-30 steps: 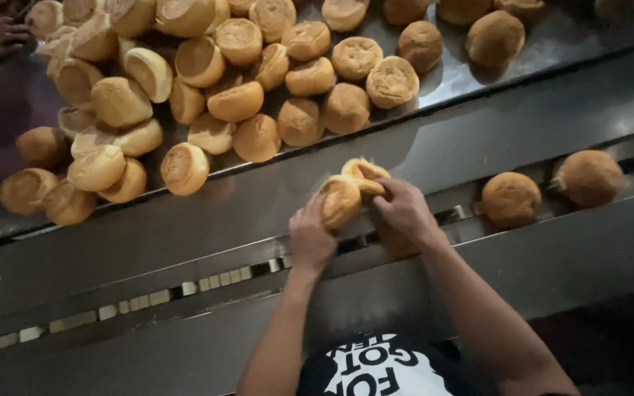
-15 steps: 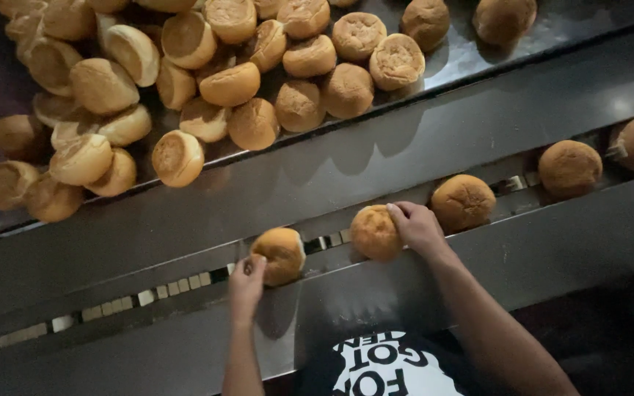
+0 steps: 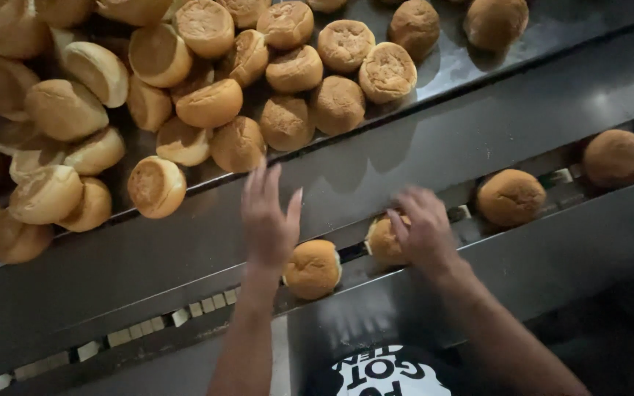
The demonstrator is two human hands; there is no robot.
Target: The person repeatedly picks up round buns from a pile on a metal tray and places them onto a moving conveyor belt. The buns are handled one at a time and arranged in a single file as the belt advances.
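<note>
The left hand (image 3: 269,220) is raised over the sloping steel panel (image 3: 405,158) that divides the upper tray from the narrow conveyor channel (image 3: 148,330). Its fingers are spread and point up and away from the person, toward the heap of bread rolls (image 3: 185,95) on the steel tray (image 3: 449,62); it holds nothing. The nearest roll of the heap, a round one lying at the tray's lower edge (image 3: 238,144), sits just above the fingertips, a little to their left and not touching them. A paler roll tipped on its side (image 3: 156,186) lies further left along the same edge.

The right hand (image 3: 423,227) is down in the channel with its fingers curled over a roll (image 3: 384,239), covering that roll's right half; whether it grips or only rests on it cannot be told, as the hand is blurred. A second roll in the channel (image 3: 313,269) sits between the two wrists, just right of the left wrist and touching neither hand.

Further right along the channel two more rolls stand apart from each other: one (image 3: 511,196) near the right hand, another (image 3: 616,158) well beyond it. The channel runs on a slant from lower left to upper right, and the rolls in it follow that line. So the left hand is the nearer one to the heap, which lies straight ahead of its fingers, while the right hand is occupied low in the channel.
</note>
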